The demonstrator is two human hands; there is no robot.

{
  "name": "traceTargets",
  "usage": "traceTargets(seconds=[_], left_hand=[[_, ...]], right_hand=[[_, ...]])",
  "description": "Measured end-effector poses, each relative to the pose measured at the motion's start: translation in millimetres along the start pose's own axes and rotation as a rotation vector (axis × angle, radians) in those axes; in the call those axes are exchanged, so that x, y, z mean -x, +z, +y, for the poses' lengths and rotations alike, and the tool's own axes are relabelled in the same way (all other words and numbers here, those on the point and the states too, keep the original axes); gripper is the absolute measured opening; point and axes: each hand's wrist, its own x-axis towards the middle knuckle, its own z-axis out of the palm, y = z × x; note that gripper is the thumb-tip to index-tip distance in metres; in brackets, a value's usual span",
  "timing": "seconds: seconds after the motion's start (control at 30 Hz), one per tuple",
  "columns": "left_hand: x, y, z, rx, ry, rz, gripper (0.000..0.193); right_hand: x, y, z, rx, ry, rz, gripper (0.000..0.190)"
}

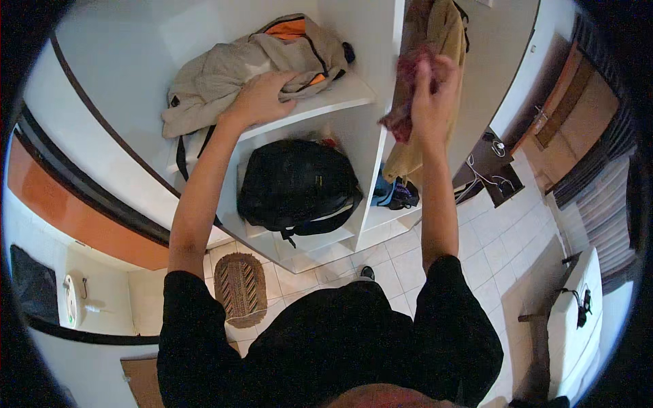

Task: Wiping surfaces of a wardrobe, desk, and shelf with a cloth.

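Observation:
My left hand [264,99] rests on the lower edge of a beige backpack [214,76] with orange lining, which lies on a white shelf [352,98]. Whether its fingers grip the fabric is hard to tell. On the right, my right hand [434,89] is raised at a dark red cloth [400,120], blurred, with the cloth bunched at its fingers. Behind it hang tan and brown garments [451,30] in the narrow compartment. A black backpack [298,186] stands in the compartment below the shelf.
An upright white divider [372,183] separates the compartments. Blue and dark items [403,194] lie low on the right. A braided oval rug [241,289] is on the tiled floor, a dark stand with cables [502,178] at right, and a white-topped table [576,316] further down.

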Motion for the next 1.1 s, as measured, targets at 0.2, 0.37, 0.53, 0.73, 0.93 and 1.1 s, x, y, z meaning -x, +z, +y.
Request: traceTargets(seconds=[0.2, 0.37, 0.53, 0.73, 0.93, 1.1], left_hand=[[9.7, 6.3, 56.8, -0.049, 0.084, 0.176, 0.064], [11.2, 14.6, 105.8, 0.233, 0.045, 0.352, 0.058], [-0.8, 42.4, 149.6, 0.531, -0.022, 0.46, 0.058], [-61.0, 90.9, 185.0, 0.716, -0.14, 0.624, 0.059], [-94.6, 123.7, 217.3, 0.678, -0.267, 0.807, 0.054], [-90.1, 141.7, 227.4, 0.588, -0.347, 0.889, 0.049]], right_hand=[[-43.6, 39.1, 81.3, 0.053, -0.056, -0.078, 0.055], [44.5, 27.7, 140.0, -0.377, 0.505, -0.4, 0.083], [136.7, -0.1, 177.3, -0.362, 1.106, -0.543, 0.079], [59.3, 25.8, 155.8, -0.621, 0.313, -0.464, 0.07], [76.1, -1.6, 132.0, -0.461, 0.031, -0.358, 0.067], [104.9, -4.6, 165.2, -0.569, 0.724, -0.473, 0.068]])
